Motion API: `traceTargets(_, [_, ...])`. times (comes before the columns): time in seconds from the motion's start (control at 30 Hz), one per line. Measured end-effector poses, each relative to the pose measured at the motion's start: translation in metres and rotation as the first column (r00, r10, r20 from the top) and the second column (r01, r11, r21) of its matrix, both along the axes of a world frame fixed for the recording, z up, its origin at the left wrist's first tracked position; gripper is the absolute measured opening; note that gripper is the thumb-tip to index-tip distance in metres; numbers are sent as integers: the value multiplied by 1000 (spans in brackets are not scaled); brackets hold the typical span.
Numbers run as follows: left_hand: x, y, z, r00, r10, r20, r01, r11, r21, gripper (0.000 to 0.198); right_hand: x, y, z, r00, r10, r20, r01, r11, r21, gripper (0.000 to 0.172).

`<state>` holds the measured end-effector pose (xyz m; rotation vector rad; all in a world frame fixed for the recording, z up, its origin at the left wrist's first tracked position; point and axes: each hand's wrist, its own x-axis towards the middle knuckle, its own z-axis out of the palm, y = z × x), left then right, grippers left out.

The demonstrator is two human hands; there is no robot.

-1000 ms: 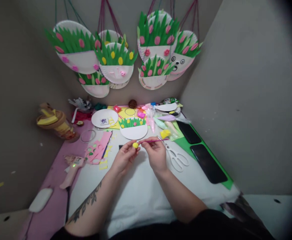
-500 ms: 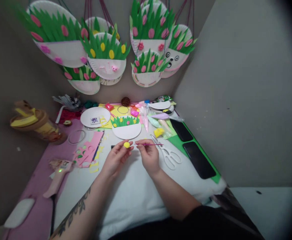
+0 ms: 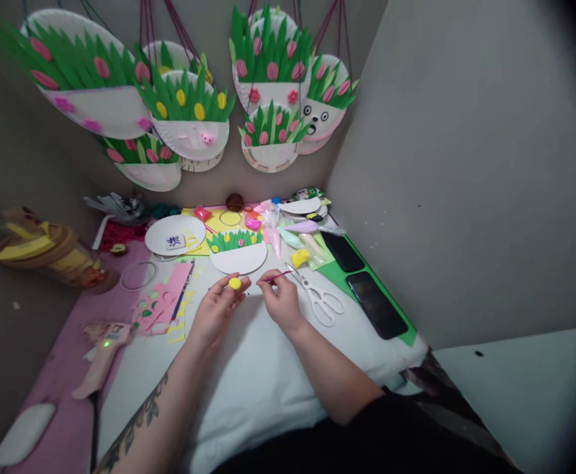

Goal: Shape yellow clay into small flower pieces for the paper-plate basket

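Note:
Between the fingertips of my left hand (image 3: 217,306) is a small round yellow piece (image 3: 235,284), which looks like soft clay. My right hand (image 3: 282,301) pinches a thin purple stick-like tool (image 3: 280,274), its tip pointing toward the yellow piece but apart from it. Just beyond both hands lies a folded white paper plate (image 3: 238,259) with green paper grass and small yellow and pink shapes along its top. White-handled scissors (image 3: 323,304) rest to the right of my right hand. A lump of yellow clay (image 3: 300,257) sits behind them.
A glue gun (image 3: 101,362) with a green light lies at the left, near pink paper scraps (image 3: 162,299). Two black phones (image 3: 377,306) lie along the right edge. A brown and yellow cup (image 3: 53,253) stands far left. Decorated plates (image 3: 191,125) hang on the back wall.
The whole view has shifted, so things appear further left. The purple tool now slants upward to the right instead of lying level. Both hands keep their hold.

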<state>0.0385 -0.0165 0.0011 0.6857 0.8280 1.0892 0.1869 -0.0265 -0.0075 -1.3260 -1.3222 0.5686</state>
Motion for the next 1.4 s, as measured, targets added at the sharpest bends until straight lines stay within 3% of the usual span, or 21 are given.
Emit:
traceTargets(0.27, [3,-6,2,995,-86,-40,86,996,-12,40,0,-3,5,998,28,-53,-27,999,22,9])
traceTargets(0.37, [3,-7,2,995,-94,-25,94,996,-5,35,-1,-7,7,987,15,-159,-6,998,55,7])
traceTargets(0.5, [2,-8,3,995,-94,-17,94,996,0,32,-6,-15,10,947,132,-294,-96,987,131,5])
traceTargets(0.73, [2,-10,3,992,-123,-2,123,992,-13,41,-8,-22,10,969,121,-218,-84,981,172,8])
traceTargets(0.93, [2,-10,1,993,-117,-30,118,993,28,30,-7,-22,7,976,136,-169,-102,975,196,11])
traceTargets(1.4, [3,-9,1,991,-130,-33,131,990,50,29,-8,-23,9,986,134,-96,-108,965,237,13])
